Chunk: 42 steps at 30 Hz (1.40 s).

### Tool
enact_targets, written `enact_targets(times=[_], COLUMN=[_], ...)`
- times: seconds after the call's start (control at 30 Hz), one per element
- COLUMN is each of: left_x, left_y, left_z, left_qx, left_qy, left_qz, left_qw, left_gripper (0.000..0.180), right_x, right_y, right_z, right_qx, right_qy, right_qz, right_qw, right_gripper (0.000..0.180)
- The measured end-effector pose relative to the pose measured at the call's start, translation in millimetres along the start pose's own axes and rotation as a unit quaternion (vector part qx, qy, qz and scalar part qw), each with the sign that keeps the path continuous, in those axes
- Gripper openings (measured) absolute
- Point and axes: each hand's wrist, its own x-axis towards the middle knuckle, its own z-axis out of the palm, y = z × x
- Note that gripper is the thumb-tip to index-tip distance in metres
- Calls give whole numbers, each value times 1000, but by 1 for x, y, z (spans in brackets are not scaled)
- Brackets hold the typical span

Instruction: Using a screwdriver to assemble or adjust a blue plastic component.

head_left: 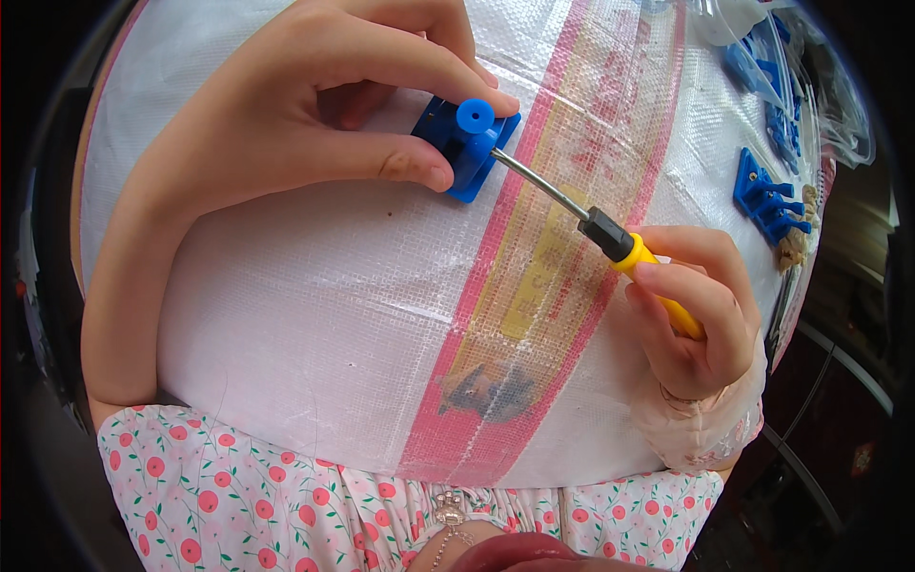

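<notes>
My left hand (286,119) is closed on a small blue plastic bracket (467,162), which has a square base and a round knob with a small hole in it. The thumb presses its near left side and the index finger reaches over its far edge. Between the fingertips of my right hand (710,315) is a screwdriver (605,234) with a yellow and black handle. Its metal shaft slants up to the left, and the tip meets the right side of the bracket. The bracket hides the very end of the tip.
A white woven sheet (315,286) with pink and yellow printed bands covers the table. At the right edge lie another blue piece with several prongs (767,200), small beige bits (791,254) and clear plastic bags (843,105) with blue parts.
</notes>
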Motion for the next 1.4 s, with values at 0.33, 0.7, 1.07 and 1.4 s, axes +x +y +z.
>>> enact_targets(times=[0.33,0.7,1.07,1.4], left_x=[-2,-1,-1,0], left_y=[-1,2,2,2], left_z=[5,5,1,1], left_qx=[30,-21,-25,7], left_qy=[9,-14,-28,-43], left_qz=[22,-25,-16,-19], left_qw=[999,999,999,999], left_gripper=[22,44,41,43], right_x=[0,1,1,1], right_y=[2,10,12,9], right_z=[-4,-6,-5,-5], right_qx=[39,125,139,130], right_qy=[-16,-15,-17,-12], right_qz=[6,66,68,71], right_qw=[999,990,988,989], right_gripper=[32,31,30,31])
